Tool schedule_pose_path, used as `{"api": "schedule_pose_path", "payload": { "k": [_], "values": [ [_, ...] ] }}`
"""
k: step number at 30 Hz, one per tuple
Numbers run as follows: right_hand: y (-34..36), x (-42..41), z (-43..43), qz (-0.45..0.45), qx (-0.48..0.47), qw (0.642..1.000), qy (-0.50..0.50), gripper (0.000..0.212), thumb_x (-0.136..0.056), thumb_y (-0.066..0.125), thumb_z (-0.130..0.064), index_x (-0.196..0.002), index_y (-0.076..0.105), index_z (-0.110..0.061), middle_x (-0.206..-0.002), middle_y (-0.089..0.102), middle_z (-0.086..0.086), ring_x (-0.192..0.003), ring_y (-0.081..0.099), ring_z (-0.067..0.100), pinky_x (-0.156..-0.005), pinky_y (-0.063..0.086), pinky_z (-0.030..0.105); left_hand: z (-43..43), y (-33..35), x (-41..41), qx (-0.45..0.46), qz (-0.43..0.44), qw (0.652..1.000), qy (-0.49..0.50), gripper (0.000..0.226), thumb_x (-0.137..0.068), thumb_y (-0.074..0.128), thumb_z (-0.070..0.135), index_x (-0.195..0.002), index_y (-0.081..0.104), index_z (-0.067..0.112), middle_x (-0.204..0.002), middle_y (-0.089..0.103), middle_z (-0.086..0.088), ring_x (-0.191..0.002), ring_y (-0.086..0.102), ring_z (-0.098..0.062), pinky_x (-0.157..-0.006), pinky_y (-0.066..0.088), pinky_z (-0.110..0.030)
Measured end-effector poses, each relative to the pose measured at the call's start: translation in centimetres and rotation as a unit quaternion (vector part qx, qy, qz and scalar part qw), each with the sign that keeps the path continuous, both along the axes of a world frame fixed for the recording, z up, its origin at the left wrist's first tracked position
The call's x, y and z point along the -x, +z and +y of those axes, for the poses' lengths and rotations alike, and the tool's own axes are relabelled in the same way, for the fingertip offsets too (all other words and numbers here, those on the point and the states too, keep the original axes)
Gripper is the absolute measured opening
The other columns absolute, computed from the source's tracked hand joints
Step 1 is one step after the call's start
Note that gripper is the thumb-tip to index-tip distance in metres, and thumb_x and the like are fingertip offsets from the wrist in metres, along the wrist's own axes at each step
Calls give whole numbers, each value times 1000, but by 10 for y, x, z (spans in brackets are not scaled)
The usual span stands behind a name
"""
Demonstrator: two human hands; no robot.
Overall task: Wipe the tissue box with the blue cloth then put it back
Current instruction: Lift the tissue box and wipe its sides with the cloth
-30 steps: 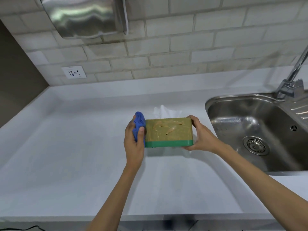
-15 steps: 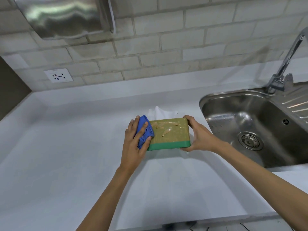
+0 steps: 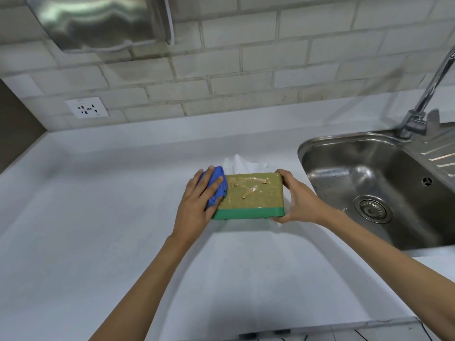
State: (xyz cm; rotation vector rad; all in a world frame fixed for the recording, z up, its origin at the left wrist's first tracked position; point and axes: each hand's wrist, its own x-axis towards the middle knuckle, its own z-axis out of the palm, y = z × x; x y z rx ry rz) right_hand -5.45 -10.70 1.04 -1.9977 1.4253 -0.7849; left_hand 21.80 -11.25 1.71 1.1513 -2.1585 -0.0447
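Observation:
The tissue box (image 3: 256,195) is olive-gold with a green band along its near edge, tipped so one broad side faces me, with a white tissue (image 3: 242,163) sticking out behind it. My right hand (image 3: 296,200) grips its right end and holds it just above the white counter (image 3: 98,230). My left hand (image 3: 197,205) presses a bunched blue cloth (image 3: 216,187) against the box's left end. Most of the cloth is hidden under my fingers.
A steel sink (image 3: 369,183) with a drain (image 3: 372,209) lies right of the box, its tap (image 3: 428,94) at the back right. A wall socket (image 3: 86,107) and a steel dispenser (image 3: 98,20) sit on the tiled wall at left.
My left hand slid the blue cloth from the box's left side up onto the left part of its facing side. The view shifted slightly; the right hand kept its grip.

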Motion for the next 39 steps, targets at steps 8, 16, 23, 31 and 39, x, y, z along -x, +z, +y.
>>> {"api": "schedule_pose_path", "payload": {
  "k": [8,16,23,31,39],
  "values": [
    [1,0,0,-4,-1,1000,-3,90,-50,87,-30,-120,31,-31,-109,49,-14,-106,52,11,-85,43,20,14,-17,-16,59,-121,988,-77,47,-86,47,19,-132,43,12,-141,43,-13,-133,29,-30,-113,17,-38],
    [1,-2,2,-6,4,1000,-7,95,-49,87,-33,-125,32,-27,-114,48,-14,-111,51,9,-92,45,25,-1,10,15,24,-102,994,-6,44,-89,45,27,-123,61,6,-137,53,-18,-128,44,-44,-101,32,-62],
    [-1,-2,2,-1,8,1000,-10,96,-49,87,-31,-127,31,-25,-114,49,-14,-110,51,10,-90,45,25,19,-15,-18,36,-118,990,-64,47,-87,47,20,-132,50,7,-140,47,-16,-134,28,-29,-114,19,-39],
    [2,-3,2,2,4,1000,-15,93,-49,87,-27,-125,32,-21,-112,50,-9,-105,52,15,-87,45,27,0,15,19,55,-178,982,-6,46,-88,42,31,-124,62,10,-135,56,-13,-125,50,-41,-98,35,-66],
    [1,-3,2,-2,1,1000,-13,97,-50,87,-25,-128,32,-19,-114,49,-10,-109,50,11,-89,41,22,6,-2,-12,74,-180,980,-32,46,-88,43,28,-130,54,13,-135,56,-14,-131,38,-35,-95,38,-65]
  ]
}}
